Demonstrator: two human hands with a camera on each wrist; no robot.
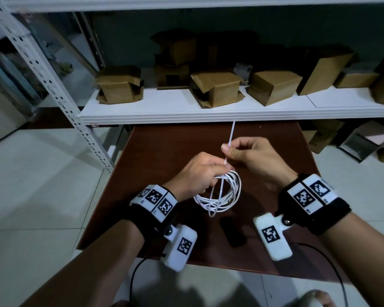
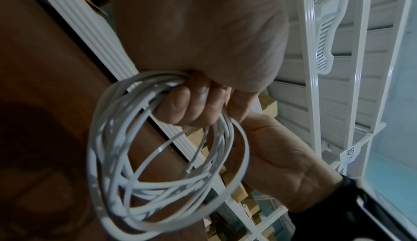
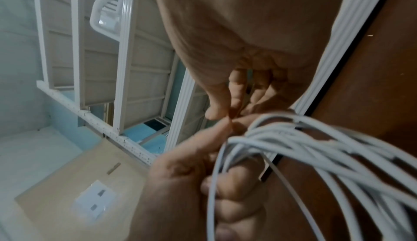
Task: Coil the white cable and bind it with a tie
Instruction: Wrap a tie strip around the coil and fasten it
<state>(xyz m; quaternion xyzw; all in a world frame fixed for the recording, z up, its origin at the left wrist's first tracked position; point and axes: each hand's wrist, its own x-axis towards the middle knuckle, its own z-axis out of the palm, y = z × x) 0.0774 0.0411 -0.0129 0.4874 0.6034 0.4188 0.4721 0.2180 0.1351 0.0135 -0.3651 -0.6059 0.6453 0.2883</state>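
— Where's the cable (image 1: 220,196)?
— Coiled, mid-frame above the brown surface (image 1: 164,140), bunched in the left hand (image 1: 195,173), whose grip is clenched round its loops.
— And the right hand (image 1: 251,156)?
— Its grip pinches the tie (image 1: 230,138), which loops through the coil.

The cable (image 1: 222,196) and the tie (image 1: 230,138) are both white against the dark reddish-brown tabletop (image 1: 164,151). Beyond the tabletop, brown cardboard boxes (image 1: 215,87) sit on a white shelf (image 1: 186,111). Black wrist straps (image 1: 142,220) carry white blocks with black-and-white square patterns.
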